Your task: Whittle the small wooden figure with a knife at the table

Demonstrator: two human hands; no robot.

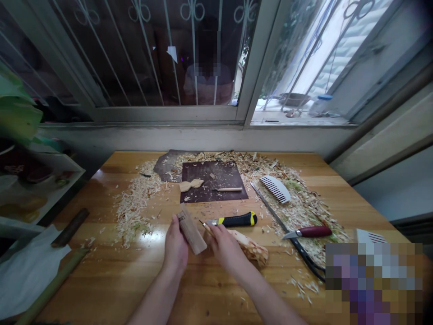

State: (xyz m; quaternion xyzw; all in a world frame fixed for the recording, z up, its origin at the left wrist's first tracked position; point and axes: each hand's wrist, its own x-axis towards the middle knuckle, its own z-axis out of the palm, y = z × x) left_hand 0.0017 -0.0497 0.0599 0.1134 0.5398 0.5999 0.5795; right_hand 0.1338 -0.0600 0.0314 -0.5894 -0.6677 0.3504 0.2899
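Observation:
My left hand (176,246) is closed around a flat wooden block (193,232), tilted, with a small dark mark near its upper end. Between the fingers of my right hand (225,248) is a slim tool with a thin dark tip (206,226), pointing at the block but apart from it; its exact kind is hard to make out. A utility knife (238,220) with a black and yellow handle lies just beyond my right hand. Partly behind that hand rests a rough-hewn piece of wood (252,248).
Wood shavings (138,212) ring a dark mat (223,174) bearing a carved wooden piece (191,184) and a thin carving knife (230,189). To the right lie a white comb (275,188), a long saw (280,222) and a red-handled knife (313,231). A branch (71,226) lies left.

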